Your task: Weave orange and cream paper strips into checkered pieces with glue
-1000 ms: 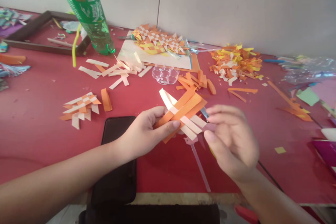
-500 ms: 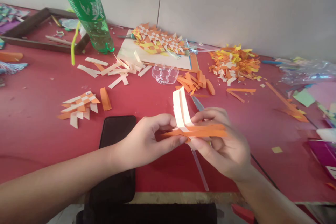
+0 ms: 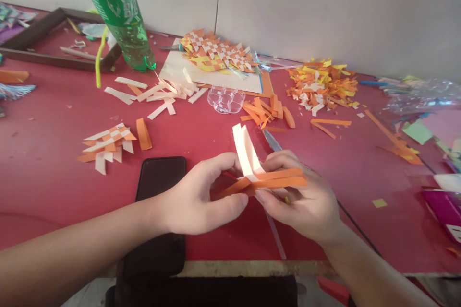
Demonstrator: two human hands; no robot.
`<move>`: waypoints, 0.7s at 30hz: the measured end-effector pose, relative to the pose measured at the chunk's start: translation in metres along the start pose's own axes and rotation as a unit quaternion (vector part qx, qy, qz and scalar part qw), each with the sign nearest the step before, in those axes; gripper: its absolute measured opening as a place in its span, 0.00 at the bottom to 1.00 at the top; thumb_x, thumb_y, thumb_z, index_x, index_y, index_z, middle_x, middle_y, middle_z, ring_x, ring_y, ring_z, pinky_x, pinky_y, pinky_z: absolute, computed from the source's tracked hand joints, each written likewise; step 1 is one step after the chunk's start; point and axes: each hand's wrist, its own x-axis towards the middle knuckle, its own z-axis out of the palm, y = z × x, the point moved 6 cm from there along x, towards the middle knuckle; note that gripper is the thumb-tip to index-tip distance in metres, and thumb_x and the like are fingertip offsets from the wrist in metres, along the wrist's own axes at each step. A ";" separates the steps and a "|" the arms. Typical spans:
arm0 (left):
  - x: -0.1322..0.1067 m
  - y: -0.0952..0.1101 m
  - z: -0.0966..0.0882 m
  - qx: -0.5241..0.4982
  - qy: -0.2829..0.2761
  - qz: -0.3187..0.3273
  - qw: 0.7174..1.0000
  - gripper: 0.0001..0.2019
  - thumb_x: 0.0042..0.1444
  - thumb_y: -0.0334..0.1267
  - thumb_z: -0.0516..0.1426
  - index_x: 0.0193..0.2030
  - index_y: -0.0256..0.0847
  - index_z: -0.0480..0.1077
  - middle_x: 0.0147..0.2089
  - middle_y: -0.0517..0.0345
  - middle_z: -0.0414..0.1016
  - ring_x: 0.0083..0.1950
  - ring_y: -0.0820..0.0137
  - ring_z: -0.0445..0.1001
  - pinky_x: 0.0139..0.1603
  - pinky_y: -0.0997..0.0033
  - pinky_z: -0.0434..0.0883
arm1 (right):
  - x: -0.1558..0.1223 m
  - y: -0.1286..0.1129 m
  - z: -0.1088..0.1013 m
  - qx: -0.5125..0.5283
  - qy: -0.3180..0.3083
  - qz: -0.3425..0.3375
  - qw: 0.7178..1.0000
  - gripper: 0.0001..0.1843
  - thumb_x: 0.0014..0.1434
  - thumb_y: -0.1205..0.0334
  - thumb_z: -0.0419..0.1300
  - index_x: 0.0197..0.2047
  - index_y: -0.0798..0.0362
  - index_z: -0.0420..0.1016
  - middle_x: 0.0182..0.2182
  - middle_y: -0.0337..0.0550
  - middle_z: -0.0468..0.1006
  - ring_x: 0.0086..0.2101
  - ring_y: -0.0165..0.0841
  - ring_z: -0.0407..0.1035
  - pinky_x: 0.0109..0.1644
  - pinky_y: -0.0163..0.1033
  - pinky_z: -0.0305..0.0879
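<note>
Between my two hands is a small weave of folded paper strips, two white ones standing up and orange ones pointing to the right. My right hand grips the weave from the right, thumb at its lower front edge. From the left, my left hand curls its fingers behind the weave; its thumb lies just below an orange end. Whether that thumb presses on the paper is hard to see. A clear thin stick and a blade lie on the table near my right hand.
A black phone lies under my left forearm. Left of it sits a woven orange-and-white piece. Behind are loose white strips, orange strips, a clear flower-shaped dish, a scrap heap and a green bottle.
My left thumb has slid down a little from the weave's front. The white strips lean slightly more to the left, and their tops have spread apart.
</note>
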 end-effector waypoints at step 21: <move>0.000 -0.024 -0.033 -0.187 0.229 -0.093 0.951 0.08 0.59 0.44 0.63 0.38 0.44 0.79 0.37 0.62 0.82 0.38 0.74 0.78 0.41 0.79 0.74 | -0.002 0.027 -0.013 -0.252 -0.088 -0.015 0.964 0.21 0.50 0.70 0.56 0.49 0.54 0.70 0.46 0.52 0.73 0.48 0.46 0.69 0.47 0.51 0.71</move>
